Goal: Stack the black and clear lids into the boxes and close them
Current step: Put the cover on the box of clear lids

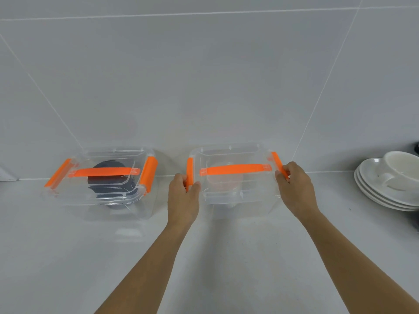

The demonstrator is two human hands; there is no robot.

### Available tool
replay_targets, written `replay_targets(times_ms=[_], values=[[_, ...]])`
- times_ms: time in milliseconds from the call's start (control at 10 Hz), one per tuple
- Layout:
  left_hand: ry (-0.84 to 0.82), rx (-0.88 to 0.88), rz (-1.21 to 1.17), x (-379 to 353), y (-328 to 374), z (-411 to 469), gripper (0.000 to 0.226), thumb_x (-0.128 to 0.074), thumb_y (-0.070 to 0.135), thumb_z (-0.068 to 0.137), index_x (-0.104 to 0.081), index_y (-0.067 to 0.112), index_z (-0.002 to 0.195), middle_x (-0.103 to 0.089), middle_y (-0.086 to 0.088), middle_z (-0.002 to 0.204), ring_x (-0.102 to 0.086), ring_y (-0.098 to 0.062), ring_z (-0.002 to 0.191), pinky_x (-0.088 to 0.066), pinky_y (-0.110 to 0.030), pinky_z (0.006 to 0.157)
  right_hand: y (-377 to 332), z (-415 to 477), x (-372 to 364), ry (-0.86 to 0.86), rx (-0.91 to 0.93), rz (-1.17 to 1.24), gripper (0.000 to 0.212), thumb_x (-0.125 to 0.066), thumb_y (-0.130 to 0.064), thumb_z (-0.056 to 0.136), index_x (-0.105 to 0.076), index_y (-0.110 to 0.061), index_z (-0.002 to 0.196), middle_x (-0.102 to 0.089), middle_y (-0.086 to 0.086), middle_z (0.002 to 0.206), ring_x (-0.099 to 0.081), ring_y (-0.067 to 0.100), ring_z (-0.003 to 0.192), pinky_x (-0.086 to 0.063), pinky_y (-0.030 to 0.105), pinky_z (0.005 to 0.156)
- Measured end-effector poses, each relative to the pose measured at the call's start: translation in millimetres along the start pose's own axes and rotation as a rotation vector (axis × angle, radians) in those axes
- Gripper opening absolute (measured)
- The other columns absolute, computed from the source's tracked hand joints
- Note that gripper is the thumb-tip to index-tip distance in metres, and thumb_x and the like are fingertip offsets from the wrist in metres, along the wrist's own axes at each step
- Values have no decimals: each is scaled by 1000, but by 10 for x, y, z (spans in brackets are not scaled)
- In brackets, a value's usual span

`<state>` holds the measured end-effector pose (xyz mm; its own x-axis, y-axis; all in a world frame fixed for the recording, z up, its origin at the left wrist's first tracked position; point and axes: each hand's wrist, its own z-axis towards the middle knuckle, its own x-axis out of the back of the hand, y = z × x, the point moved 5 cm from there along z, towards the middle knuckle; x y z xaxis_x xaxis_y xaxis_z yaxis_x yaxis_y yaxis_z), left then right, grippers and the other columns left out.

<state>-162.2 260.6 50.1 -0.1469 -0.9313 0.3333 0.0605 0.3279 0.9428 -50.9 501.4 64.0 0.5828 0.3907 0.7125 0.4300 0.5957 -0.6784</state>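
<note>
Two clear plastic boxes with orange handles and side latches stand against the wall. The left box [68,196] has its cover on and holds a stack of black lids [108,186]; its left latch [56,173] sticks out and its right latch [148,172] lies down. The right box [258,200] has its cover on, with clear lids [226,182] faintly visible inside. My left hand [183,200] grips that box's left orange latch [190,168]. My right hand [294,189] grips its right orange latch [277,163].
A stack of white saucers [381,196] with a white cup [401,168] on top sits at the right on the white counter [68,268]. A dark object shows at the far right edge. The tiled wall rises right behind the boxes.
</note>
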Motion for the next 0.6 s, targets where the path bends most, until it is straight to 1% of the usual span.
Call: replay_targets(times_ms=[200, 300, 400, 500, 600], values=[[2, -51, 9, -24, -10, -21, 9, -51, 19, 89, -48, 11, 86, -47, -8, 81, -43, -16, 65, -39, -25, 57, 3, -8, -10, 0, -9, 4, 19, -43, -24, 94, -48, -6, 88, -55, 12, 86, -51, 26, 70, -38, 34, 59], [-5, -63, 19, -24, -22, -46, 9, -48, 25, 91, -47, 16, 94, -50, -2, 84, -47, -14, 68, -39, -25, 59, -4, -11, -2, -4, -18, 26, 22, -43, -28, 94, -50, -7, 92, -57, 12, 89, -55, 28, 73, -43, 36, 62], [-35, -25, 46, -5, -21, -48, 19, -48, 32, 91, -45, 21, 107, -52, 7, 84, -53, -7, 72, -39, -24, 57, -13, -31, 19, -14, -36, 25, 24, -43, -31, 93, -51, -8, 94, -58, 12, 91, -57, 28, 75, -44, 37, 65], [-79, 22, 112, 62, -16, 2, 35, -53, 39, 88, -46, 20, 117, -54, 7, 96, -54, -5, 80, -41, -23, 61, -7, -33, 31, -53, -49, 7, 28, -42, -37, 93, -51, -11, 98, -60, 9, 94, -55, 26, 77, -43, 35, 65], [-98, 45, 186, 195, 81, 59, 54, -53, 45, 85, -44, 16, 130, -53, 0, 122, -55, -18, 106, -43, -31, 83, -11, -72, 92, -113, -55, -5, 39, -42, -44, 92, -52, -14, 114, -61, 8, 110, -56, 26, 93, -45, 38, 77]])
